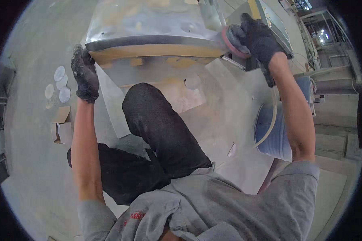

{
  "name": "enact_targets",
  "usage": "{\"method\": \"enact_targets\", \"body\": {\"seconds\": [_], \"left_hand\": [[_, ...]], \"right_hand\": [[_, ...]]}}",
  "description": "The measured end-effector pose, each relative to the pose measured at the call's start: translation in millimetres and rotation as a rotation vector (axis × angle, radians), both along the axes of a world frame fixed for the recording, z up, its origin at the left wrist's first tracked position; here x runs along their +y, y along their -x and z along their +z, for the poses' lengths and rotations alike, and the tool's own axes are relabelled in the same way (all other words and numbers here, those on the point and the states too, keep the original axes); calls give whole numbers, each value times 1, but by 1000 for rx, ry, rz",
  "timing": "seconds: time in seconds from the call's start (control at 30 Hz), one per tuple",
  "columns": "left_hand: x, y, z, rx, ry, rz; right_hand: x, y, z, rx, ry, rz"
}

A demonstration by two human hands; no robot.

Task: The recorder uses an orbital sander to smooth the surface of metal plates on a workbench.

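At twelve o'clock a metal panel (149, 24) fills the view. The gloved right hand (259, 38) at one o'clock is closed around a round sander (231, 40), its pad pressed on the panel's right edge. The gloved left hand (84, 74) at ten braces the panel's left corner, fingers curled. A raised knee (149, 108) sits below the panel; loose sanding discs (58, 82) and a small cardboard box (61, 124) lie at nine, and a blue bucket (275, 132) at three.

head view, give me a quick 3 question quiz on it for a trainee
1. True or false: both hands wear dark gloves.
2. Which hand holds the round sander against the metal panel's edge? A) left B) right
3. What lies on the floor near the left hand?

Key:
1. True.
2. B: the right hand holds the sander at the metal panel; the left hand braces the panel's corner.
3. Round discs and a small cardboard box.
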State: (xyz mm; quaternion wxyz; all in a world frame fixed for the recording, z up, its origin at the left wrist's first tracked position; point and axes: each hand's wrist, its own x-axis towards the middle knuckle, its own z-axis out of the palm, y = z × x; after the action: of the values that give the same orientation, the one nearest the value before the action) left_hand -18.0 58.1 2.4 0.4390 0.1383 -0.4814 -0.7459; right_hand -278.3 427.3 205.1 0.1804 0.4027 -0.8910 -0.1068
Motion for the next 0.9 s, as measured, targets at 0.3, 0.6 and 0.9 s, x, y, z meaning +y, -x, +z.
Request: {"method": "enact_targets", "body": {"seconds": [0.3,0.6,0.9], "left_hand": [[-18,-9,-9,3,-35,-166],[-21,-16,20,-106,-55,-116],[-49,8,110,-586,404,-281]], "right_hand": [[-46,36,-48,351,188,666],[-58,90,-5,70,34,507],[-8,23,-4,61,-226,508]]}}
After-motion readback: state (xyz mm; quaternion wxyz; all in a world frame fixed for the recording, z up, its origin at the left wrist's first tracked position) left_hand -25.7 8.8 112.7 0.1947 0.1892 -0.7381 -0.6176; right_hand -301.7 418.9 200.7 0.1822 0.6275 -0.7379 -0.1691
